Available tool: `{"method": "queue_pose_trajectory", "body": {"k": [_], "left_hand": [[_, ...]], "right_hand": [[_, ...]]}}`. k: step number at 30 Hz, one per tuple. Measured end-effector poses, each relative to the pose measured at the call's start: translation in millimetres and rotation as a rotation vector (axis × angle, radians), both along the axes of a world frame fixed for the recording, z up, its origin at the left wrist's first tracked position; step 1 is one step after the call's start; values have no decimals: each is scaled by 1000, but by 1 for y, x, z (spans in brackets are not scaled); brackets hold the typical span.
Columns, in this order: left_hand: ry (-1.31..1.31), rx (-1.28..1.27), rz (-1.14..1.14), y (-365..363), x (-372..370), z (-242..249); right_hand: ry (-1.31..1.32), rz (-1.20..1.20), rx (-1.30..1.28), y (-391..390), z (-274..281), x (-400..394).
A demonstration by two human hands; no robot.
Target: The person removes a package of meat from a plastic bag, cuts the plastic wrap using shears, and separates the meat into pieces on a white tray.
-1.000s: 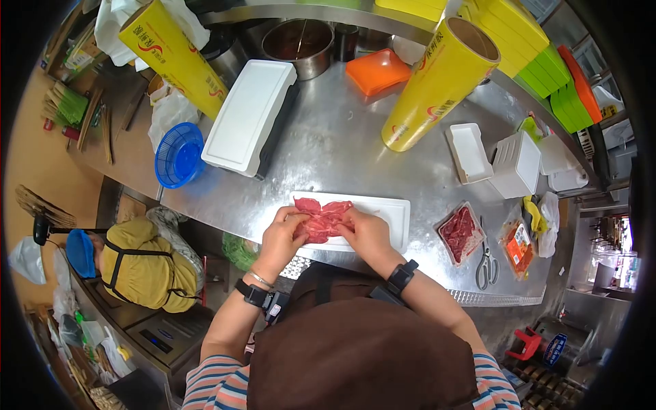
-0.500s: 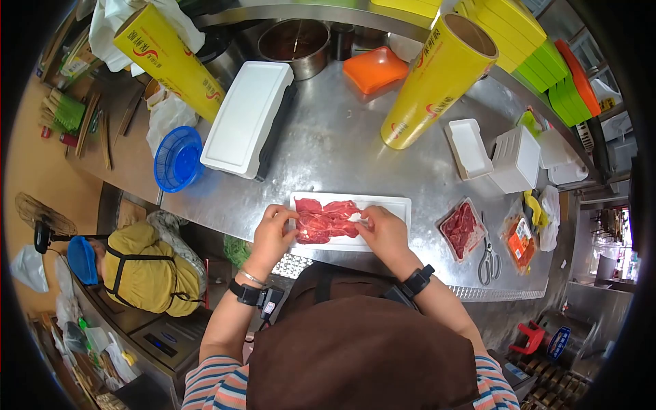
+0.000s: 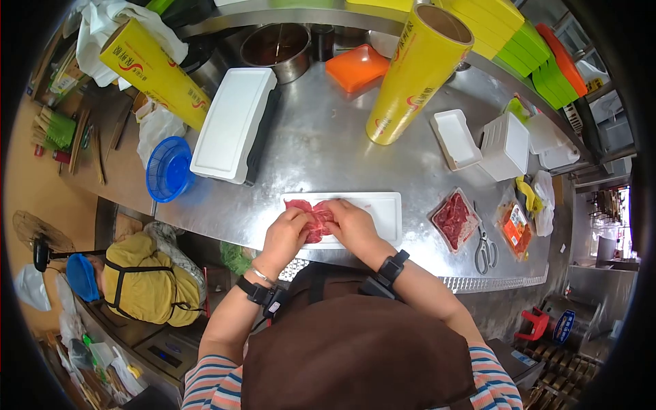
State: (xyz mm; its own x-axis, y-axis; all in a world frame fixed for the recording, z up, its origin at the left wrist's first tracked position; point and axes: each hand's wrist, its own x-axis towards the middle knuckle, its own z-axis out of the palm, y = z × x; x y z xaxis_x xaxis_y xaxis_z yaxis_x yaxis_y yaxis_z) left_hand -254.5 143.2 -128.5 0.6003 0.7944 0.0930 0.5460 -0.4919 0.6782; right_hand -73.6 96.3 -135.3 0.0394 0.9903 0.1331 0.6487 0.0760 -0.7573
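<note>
A white rectangular tray [image 3: 387, 220] lies near the front edge of the metal counter, and red raw meat [image 3: 316, 224] rests on its left part. My left hand [image 3: 284, 236] grips the meat's left side with bent fingers. From the right, my right hand [image 3: 352, 225] has its fingers closed on the meat's other side, close to the left fingertips. Both hands partly cover the meat. To the right are a clear pack of red meat [image 3: 454, 220] and a pair of scissors [image 3: 485, 251].
Rolls of cling film, one on the left [image 3: 154, 72] and one on the right [image 3: 418, 75], stand behind. A lidded box [image 3: 234, 123], a blue basket [image 3: 169, 169], an orange tray [image 3: 355, 67] and white containers [image 3: 506, 145] surround the work area. A person [image 3: 147, 277] is at the left.
My right hand has moved left, nearer my left hand. The meat now takes up less of the tray, and the tray's right part shows. The whole view has shifted slightly.
</note>
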Motion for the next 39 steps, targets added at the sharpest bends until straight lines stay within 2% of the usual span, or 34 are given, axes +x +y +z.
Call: {"method": "queue_pose_trajectory", "body": {"k": [4, 6, 10, 16, 21, 25, 28, 30, 31, 33, 37, 39], "left_hand": [[32, 9, -25, 0, 0, -2], [27, 26, -35, 0, -1, -3], [20, 64, -39, -2, -1, -5], [-2, 34, -30, -2, -1, -7], [-4, 43, -13, -3, -3, -12], [-9, 56, -19, -3, -3, -10], [-21, 43, -17, -3, -4, -15], [-30, 45, -18, -2, -6, -17], [-38, 46, -22, -2, -6, -18], [-44, 55, -10, -3, -5, -20], [-46, 49, -22, -2, -4, -14], [-44, 53, -22, -2, -4, -12]], "right_hand": [[-104, 62, -5, -2, -2, 5], [-83, 10, -94, -3, -2, 6], [9, 57, -18, -4, -4, 8], [88, 68, -113, -1, -1, -1], [-142, 117, -152, 1, 1, -4], [-108, 67, -202, 2, 3, -8], [4, 71, -166, 3, 4, -10], [229, 6, -206, 1, -4, -13], [228, 9, -207, 1, -10, -13], [600, -54, -211, 1, -18, -15], [493, -75, -317, 2, -13, -12], [193, -133, -30, 4, -11, -12]]}}
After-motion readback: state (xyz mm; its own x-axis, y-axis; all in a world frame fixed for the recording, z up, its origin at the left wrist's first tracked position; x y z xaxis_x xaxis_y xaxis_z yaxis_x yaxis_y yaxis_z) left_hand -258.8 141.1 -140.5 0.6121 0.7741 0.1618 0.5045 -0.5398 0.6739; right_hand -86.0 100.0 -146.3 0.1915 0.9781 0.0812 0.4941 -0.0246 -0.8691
